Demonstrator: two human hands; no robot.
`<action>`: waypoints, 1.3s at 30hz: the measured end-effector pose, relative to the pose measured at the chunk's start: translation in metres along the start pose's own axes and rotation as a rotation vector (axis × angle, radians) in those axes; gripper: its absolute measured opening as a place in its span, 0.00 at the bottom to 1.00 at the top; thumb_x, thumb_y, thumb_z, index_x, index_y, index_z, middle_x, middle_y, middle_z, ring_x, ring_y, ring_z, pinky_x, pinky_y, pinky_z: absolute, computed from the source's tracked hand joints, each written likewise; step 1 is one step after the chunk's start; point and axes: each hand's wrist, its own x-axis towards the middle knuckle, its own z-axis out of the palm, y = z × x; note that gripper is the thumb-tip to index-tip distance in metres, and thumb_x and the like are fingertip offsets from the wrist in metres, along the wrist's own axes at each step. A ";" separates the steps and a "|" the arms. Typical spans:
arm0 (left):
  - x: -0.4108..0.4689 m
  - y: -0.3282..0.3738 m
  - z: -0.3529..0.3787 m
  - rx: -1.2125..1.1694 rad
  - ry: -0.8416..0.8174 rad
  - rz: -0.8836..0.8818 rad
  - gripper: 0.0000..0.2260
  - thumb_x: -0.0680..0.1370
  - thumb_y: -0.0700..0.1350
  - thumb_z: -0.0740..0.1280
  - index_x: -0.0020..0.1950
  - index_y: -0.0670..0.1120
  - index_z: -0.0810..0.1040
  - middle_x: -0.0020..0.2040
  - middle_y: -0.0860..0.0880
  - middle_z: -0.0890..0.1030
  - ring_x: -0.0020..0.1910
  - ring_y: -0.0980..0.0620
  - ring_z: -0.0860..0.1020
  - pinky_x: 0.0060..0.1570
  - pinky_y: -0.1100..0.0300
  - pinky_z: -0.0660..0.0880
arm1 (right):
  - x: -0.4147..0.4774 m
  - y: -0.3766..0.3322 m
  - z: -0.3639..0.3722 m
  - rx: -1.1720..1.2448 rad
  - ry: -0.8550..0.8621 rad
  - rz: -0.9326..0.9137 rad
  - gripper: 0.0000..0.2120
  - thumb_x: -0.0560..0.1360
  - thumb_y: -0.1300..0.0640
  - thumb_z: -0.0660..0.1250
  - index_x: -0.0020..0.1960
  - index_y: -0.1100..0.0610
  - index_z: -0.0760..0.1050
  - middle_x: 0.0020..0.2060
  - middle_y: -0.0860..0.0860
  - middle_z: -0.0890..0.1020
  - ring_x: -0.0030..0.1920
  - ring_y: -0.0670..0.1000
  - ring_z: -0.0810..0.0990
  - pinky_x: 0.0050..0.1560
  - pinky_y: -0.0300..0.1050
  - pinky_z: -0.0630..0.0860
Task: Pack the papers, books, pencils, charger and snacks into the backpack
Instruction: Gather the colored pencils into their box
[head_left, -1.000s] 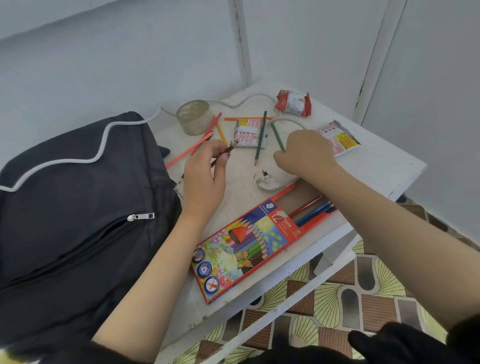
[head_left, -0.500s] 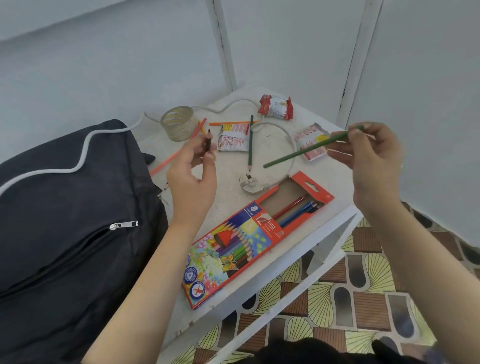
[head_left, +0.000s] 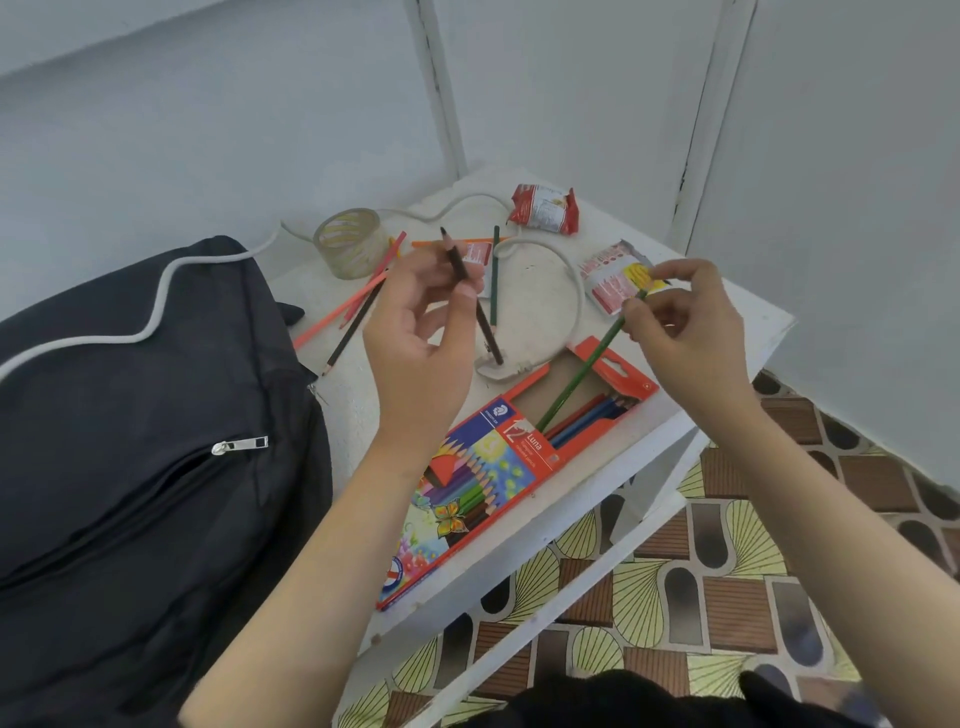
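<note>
Left hand (head_left: 415, 353) is pinching a brown pencil (head_left: 453, 254) between thumb and fingers, holding it slanted with its point up. Far more of the shaft is showing than half a second ago, when only a stub was sticking out above the fingers. Left of that arm the backpack (head_left: 130, 467) is lying as before, pocket zipped, with the white cable (head_left: 576, 301) trailing across it. Behind the hand a tape roll (head_left: 350, 249) and loose pencils (head_left: 343, 312) are resting on the bench (head_left: 530, 306), unmoved, and the plug (head_left: 493, 370) is sitting just under the brown pencil's lower end. Nearer the front edge the box (head_left: 498, 467) is lying open. Right hand (head_left: 691, 332) is gripping a green pencil (head_left: 582, 374) by its top end. Earlier it was holding it high and almost level; now it is tilting it steeply down, the lower end reaching into the box beside the red and blue ones. Snack packs (head_left: 545, 210) are lying behind.
</note>
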 end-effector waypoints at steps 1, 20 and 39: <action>-0.001 0.000 0.001 -0.003 -0.001 -0.001 0.17 0.76 0.30 0.62 0.52 0.54 0.74 0.45 0.47 0.80 0.47 0.50 0.80 0.50 0.56 0.78 | -0.001 0.002 -0.002 0.007 -0.068 -0.008 0.21 0.72 0.55 0.71 0.60 0.52 0.64 0.45 0.50 0.81 0.46 0.47 0.80 0.49 0.39 0.77; -0.006 -0.011 0.035 0.039 -0.166 -0.092 0.15 0.75 0.36 0.65 0.57 0.53 0.77 0.47 0.52 0.83 0.48 0.52 0.81 0.48 0.49 0.80 | -0.014 0.050 -0.014 -0.487 -0.145 -0.264 0.09 0.75 0.60 0.67 0.54 0.57 0.81 0.65 0.57 0.73 0.65 0.58 0.69 0.62 0.53 0.67; -0.006 -0.048 0.053 0.428 -0.520 -0.261 0.16 0.74 0.36 0.69 0.61 0.45 0.79 0.54 0.50 0.82 0.43 0.65 0.77 0.49 0.73 0.74 | -0.022 0.055 -0.016 -0.438 -0.150 -0.235 0.18 0.75 0.58 0.66 0.65 0.54 0.74 0.68 0.55 0.69 0.66 0.55 0.67 0.62 0.44 0.61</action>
